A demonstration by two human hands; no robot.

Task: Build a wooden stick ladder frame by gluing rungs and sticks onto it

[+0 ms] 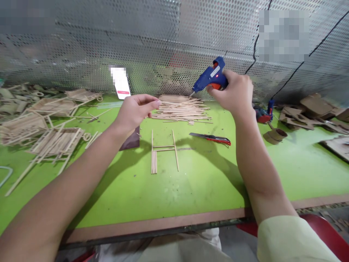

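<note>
My right hand (235, 89) is wrapped round a blue glue gun (209, 77), held above the table with its nozzle pointing down to the left. My left hand (139, 109) is closed in a pinch at the left end of the stick pile (182, 108); what its fingertips hold is too small to make out. Below the hands, a frame of thin sticks (163, 147) lies on the green table (201, 189), with two long uprights and crosspieces between them. Several short sticks (154, 162) lie side by side against its left upright. A red and black utility knife (215, 138) lies right of the frame.
Small wooden cart-like models (58, 142) and bamboo pieces (16, 103) crowd the left. A lit phone (120, 83) leans at the back against perforated metal mesh (152, 47). Cardboard scraps (316, 109) and a bamboo cup (275, 135) stand right. Black cables (289, 76) hang behind.
</note>
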